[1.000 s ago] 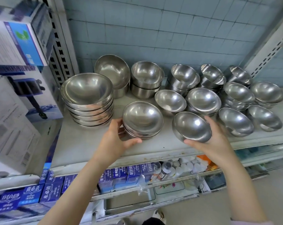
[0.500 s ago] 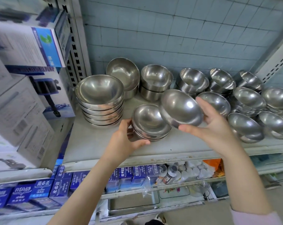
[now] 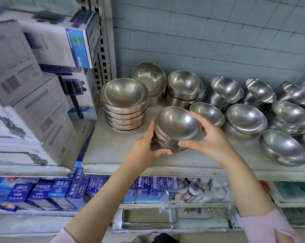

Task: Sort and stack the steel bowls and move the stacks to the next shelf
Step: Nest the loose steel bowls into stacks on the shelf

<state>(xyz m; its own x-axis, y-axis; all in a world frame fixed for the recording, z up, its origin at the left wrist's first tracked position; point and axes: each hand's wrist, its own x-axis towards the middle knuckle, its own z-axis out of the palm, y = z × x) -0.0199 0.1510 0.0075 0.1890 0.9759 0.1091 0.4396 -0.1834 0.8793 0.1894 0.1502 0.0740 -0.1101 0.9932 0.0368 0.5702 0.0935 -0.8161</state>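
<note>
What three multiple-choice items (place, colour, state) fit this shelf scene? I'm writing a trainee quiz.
1. Where is the tall stack of wide bowls, relative to the held stack? A) left B) right C) shelf below
2. What colour are the cartons on the lower shelf? A) red B) blue C) green
3. How is the held stack gripped? A) no hand B) one hand C) both hands

Answers: 1 A, it stands toward the pump boxes. 2 B, blue fronts, white print. 3 C, the left hand and right hand clasp opposite sides.
</note>
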